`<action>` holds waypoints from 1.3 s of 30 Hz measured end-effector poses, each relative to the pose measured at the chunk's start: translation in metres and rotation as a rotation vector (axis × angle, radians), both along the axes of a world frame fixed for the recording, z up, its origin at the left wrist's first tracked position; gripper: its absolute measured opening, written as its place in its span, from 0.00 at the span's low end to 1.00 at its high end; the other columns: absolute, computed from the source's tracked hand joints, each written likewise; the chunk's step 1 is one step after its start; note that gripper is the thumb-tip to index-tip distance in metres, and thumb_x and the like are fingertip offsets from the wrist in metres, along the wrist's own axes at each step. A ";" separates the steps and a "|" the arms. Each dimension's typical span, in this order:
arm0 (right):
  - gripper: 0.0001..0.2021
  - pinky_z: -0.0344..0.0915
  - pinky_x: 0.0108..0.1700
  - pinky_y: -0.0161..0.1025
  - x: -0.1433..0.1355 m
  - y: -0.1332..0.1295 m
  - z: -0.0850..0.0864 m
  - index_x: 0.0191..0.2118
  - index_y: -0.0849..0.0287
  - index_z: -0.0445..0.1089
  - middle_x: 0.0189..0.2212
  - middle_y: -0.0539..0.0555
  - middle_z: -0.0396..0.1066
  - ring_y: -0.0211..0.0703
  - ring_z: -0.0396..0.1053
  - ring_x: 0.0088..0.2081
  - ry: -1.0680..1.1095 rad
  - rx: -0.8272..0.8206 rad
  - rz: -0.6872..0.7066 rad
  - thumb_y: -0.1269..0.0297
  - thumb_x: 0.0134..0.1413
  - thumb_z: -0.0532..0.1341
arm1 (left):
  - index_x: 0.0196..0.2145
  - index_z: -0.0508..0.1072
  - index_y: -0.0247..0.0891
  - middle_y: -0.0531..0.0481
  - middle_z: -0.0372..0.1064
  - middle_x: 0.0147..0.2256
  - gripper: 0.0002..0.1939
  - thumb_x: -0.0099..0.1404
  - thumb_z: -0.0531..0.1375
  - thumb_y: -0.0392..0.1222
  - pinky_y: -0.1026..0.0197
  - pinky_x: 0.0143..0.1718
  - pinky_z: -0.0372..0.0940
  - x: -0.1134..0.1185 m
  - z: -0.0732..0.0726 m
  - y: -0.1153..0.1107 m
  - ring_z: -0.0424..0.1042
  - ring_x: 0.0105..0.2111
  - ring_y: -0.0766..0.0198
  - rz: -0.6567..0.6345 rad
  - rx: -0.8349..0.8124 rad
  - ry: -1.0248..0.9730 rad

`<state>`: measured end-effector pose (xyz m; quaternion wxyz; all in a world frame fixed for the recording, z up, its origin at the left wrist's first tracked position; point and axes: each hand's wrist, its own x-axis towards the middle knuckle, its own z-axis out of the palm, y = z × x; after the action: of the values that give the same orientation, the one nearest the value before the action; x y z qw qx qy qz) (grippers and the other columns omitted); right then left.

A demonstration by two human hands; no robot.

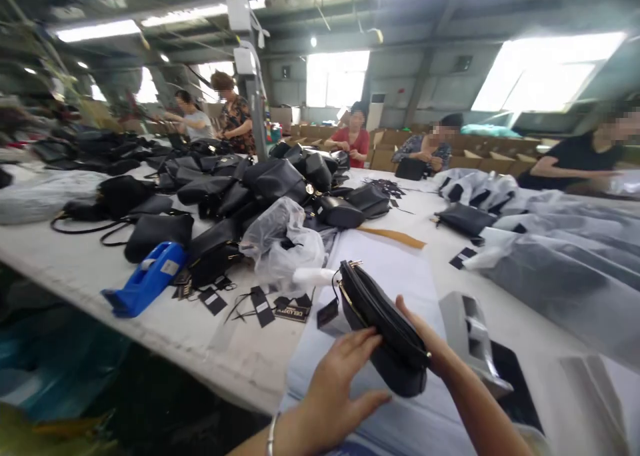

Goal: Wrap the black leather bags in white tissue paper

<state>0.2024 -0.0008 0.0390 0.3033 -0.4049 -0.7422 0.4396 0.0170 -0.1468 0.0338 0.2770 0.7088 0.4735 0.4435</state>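
Slippage could be caused by uneven pressure: above pale, flat sheeting (413, 269) at near centre, the black, rounded, zipped leather-look pouch (383, 313) is braced by the left hand (337, 386), digits parted, and the right hand (434, 343), whose closure cannot be told. Its dark rectangular card tag (328, 315), hung far-left, could be trapped by careless lowering.

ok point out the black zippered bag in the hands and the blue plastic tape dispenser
Black zippered bag (389, 315), head view: middle of its top.
Blue plastic tape dispenser (148, 283), head view: middle of its body.
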 end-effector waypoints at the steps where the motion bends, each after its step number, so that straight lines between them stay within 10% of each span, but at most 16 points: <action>1: 0.32 0.69 0.55 0.52 0.014 0.004 0.001 0.52 0.52 0.75 0.48 0.55 0.76 0.56 0.71 0.54 -0.028 -0.065 -0.007 0.36 0.63 0.46 | 0.64 0.61 0.45 0.44 0.59 0.64 0.34 0.62 0.65 0.45 0.48 0.65 0.57 0.003 -0.001 0.006 0.58 0.64 0.53 -0.061 -0.049 0.007; 6: 0.39 0.64 0.59 0.45 0.066 -0.017 0.008 0.61 0.56 0.67 0.56 0.58 0.70 0.54 0.65 0.59 0.200 -0.356 -0.108 0.35 0.63 0.38 | 0.59 0.68 0.47 0.48 0.63 0.62 0.24 0.66 0.60 0.38 0.53 0.62 0.61 0.005 -0.011 0.027 0.63 0.61 0.58 -0.117 -0.109 -0.060; 12: 0.43 0.59 0.63 0.51 0.074 -0.073 0.010 0.70 0.51 0.48 0.63 0.59 0.60 0.57 0.61 0.62 -0.078 0.058 -0.294 0.39 0.54 0.61 | 0.62 0.63 0.48 0.45 0.61 0.63 0.30 0.64 0.63 0.45 0.45 0.66 0.53 -0.021 -0.024 0.065 0.58 0.64 0.53 0.349 0.127 0.099; 18: 0.26 0.68 0.56 0.49 0.057 -0.074 -0.004 0.57 0.52 0.68 0.49 0.53 0.76 0.55 0.72 0.51 -0.209 0.180 -0.526 0.47 0.55 0.62 | 0.68 0.50 0.44 0.40 0.63 0.61 0.45 0.59 0.67 0.43 0.43 0.61 0.59 -0.029 -0.039 0.109 0.63 0.60 0.48 0.261 -0.023 0.189; 22: 0.22 0.72 0.50 0.46 0.063 -0.062 0.001 0.50 0.54 0.74 0.40 0.52 0.79 0.54 0.76 0.43 -0.149 0.192 -0.519 0.49 0.52 0.65 | 0.68 0.51 0.46 0.43 0.70 0.53 0.42 0.61 0.64 0.40 0.49 0.56 0.64 -0.039 -0.038 0.115 0.71 0.53 0.52 0.251 -0.090 0.148; 27: 0.21 0.73 0.48 0.46 0.069 -0.054 0.003 0.49 0.55 0.74 0.41 0.52 0.79 0.53 0.76 0.43 -0.122 0.129 -0.480 0.50 0.52 0.65 | 0.70 0.37 0.45 0.38 0.55 0.65 0.60 0.52 0.71 0.45 0.48 0.62 0.57 -0.039 -0.051 0.108 0.58 0.64 0.49 0.126 -0.172 0.085; 32: 0.24 0.73 0.49 0.44 0.069 -0.052 0.011 0.55 0.53 0.71 0.45 0.51 0.78 0.52 0.76 0.45 -0.240 0.171 -0.434 0.51 0.53 0.65 | 0.70 0.35 0.46 0.40 0.48 0.68 0.56 0.56 0.68 0.44 0.49 0.59 0.61 -0.034 -0.066 0.103 0.62 0.62 0.49 0.206 -0.189 0.132; 39: 0.18 0.73 0.50 0.44 0.069 -0.042 0.030 0.52 0.48 0.73 0.45 0.49 0.78 0.51 0.76 0.45 -0.337 0.229 -0.248 0.61 0.54 0.63 | 0.69 0.44 0.53 0.47 0.68 0.57 0.50 0.55 0.61 0.29 0.52 0.51 0.68 -0.091 -0.032 0.107 0.71 0.53 0.52 0.053 -0.043 0.502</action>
<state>0.2712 -0.0425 0.0689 0.2708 -0.5235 -0.7718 0.2384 -0.0742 -0.0402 0.0015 0.1540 0.7780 0.5551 0.2508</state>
